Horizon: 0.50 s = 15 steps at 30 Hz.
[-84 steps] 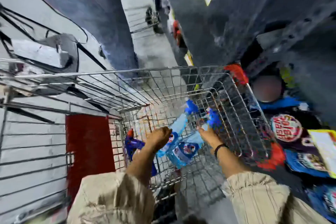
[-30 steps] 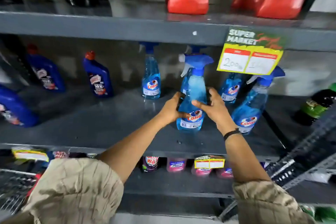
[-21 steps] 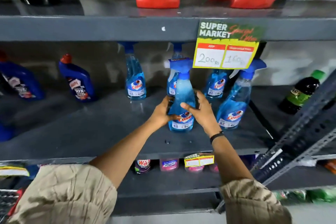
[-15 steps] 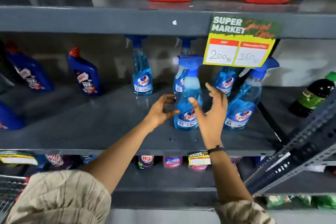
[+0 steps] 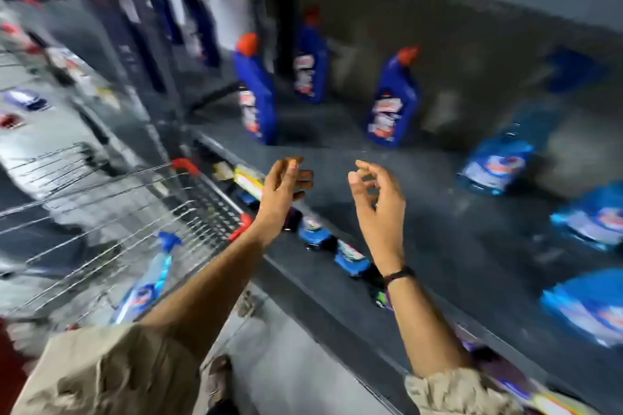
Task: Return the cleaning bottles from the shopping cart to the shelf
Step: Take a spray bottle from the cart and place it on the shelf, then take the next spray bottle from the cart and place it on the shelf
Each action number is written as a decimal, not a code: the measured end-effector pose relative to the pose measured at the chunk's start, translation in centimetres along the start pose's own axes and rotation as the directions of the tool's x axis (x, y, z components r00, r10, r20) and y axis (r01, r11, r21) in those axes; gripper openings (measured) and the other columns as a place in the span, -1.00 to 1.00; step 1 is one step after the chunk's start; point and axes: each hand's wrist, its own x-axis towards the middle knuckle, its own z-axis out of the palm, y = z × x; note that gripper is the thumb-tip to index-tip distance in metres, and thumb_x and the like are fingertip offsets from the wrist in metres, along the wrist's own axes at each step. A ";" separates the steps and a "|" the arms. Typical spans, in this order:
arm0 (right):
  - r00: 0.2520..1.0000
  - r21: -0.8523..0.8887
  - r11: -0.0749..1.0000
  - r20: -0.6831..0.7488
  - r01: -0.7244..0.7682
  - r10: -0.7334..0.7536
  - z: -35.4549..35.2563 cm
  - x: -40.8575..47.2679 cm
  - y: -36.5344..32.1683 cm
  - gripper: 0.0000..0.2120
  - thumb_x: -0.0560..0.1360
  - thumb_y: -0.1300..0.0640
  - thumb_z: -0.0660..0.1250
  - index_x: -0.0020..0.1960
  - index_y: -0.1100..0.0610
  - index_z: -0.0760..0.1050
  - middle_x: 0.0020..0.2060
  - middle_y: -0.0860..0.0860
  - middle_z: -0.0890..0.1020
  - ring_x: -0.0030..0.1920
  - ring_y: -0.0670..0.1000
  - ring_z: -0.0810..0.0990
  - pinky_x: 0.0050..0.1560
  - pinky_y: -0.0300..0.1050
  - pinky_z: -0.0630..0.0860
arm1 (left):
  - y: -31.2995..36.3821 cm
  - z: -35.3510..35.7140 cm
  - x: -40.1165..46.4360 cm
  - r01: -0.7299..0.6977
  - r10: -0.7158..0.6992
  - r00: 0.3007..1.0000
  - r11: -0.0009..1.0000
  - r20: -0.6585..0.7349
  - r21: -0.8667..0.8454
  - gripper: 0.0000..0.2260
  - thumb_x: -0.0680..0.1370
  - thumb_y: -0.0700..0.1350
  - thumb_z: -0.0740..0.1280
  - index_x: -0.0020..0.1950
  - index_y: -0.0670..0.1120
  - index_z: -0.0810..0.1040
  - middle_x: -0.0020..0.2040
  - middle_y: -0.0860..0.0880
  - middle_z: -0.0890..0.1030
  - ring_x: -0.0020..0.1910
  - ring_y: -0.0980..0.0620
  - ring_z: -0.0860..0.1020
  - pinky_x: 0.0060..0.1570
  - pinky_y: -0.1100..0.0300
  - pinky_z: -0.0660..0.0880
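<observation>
Left hand (image 5: 281,190), right hand (image 5: 377,199): both loosely spread, empty, above shelf (image 5: 438,229). Spray bottle (image 5: 148,280) in shopping cart (image 5: 111,212) at 8 o'clock.

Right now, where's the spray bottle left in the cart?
Head view, lower left: the spray bottle lies inside the wire cart, just left of the left hand's forearm.

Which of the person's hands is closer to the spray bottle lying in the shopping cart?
The left hand. It hangs open just past the cart's red-capped corner, above the spray bottle. The right hand is open farther off, over the shelf.
</observation>
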 end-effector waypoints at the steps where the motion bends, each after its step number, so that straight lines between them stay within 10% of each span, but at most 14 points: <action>1: 0.999 0.023 1.000 0.040 -0.002 0.001 1.8 0.2 -0.1 -0.81 0.50 0.07 0.29 0.09 0.07 0.52 -0.09 0.00 0.57 -0.20 -0.29 0.51 -0.22 -0.53 0.39 | 0.1 -2.0 0.3 0.009 -0.009 0.999 1.000 -0.033 0.000 -0.85 0.61 -0.07 0.08 0.02 0.01 0.43 -0.18 0.01 0.58 -0.33 0.23 0.59 -0.22 0.26 0.44; 8: 0.833 0.115 0.980 0.548 -0.161 0.072 26.8 -0.6 -0.8 -0.80 0.49 0.15 0.28 0.04 0.25 0.54 -0.18 -0.13 0.53 -0.23 -0.46 0.49 -0.16 -0.57 0.40 | -3.1 -26.4 3.4 0.154 -0.142 0.873 0.988 -0.466 -0.013 -0.81 0.62 -0.08 0.06 -0.10 0.01 0.43 -0.29 0.05 0.62 -0.40 0.24 0.58 -0.41 0.41 0.45; 12: 0.416 -0.151 0.908 0.851 -0.391 0.321 39.9 -4.8 2.8 -0.74 0.53 0.34 0.19 0.17 0.47 0.42 -0.14 0.03 0.51 -0.37 -0.35 0.51 -0.32 -0.46 0.45 | -11.3 -38.7 1.9 0.458 -0.320 0.709 0.887 -0.629 0.065 -0.87 0.60 -0.15 0.11 0.02 -0.12 0.43 -0.28 -0.05 0.50 -0.46 0.22 0.54 -0.53 0.51 0.36; 15: 0.105 -0.408 0.822 0.870 -0.397 0.482 45.9 -8.8 7.5 -0.70 0.56 0.34 0.13 0.25 0.45 0.37 -0.02 0.11 0.52 -0.25 -0.22 0.48 -0.29 -0.47 0.39 | -18.3 -43.4 -0.4 0.712 -0.502 0.580 0.695 -0.641 0.100 -0.83 0.58 -0.21 0.17 -0.07 -0.22 0.53 -0.22 -0.18 0.59 -0.22 -0.14 0.55 -0.22 0.22 0.48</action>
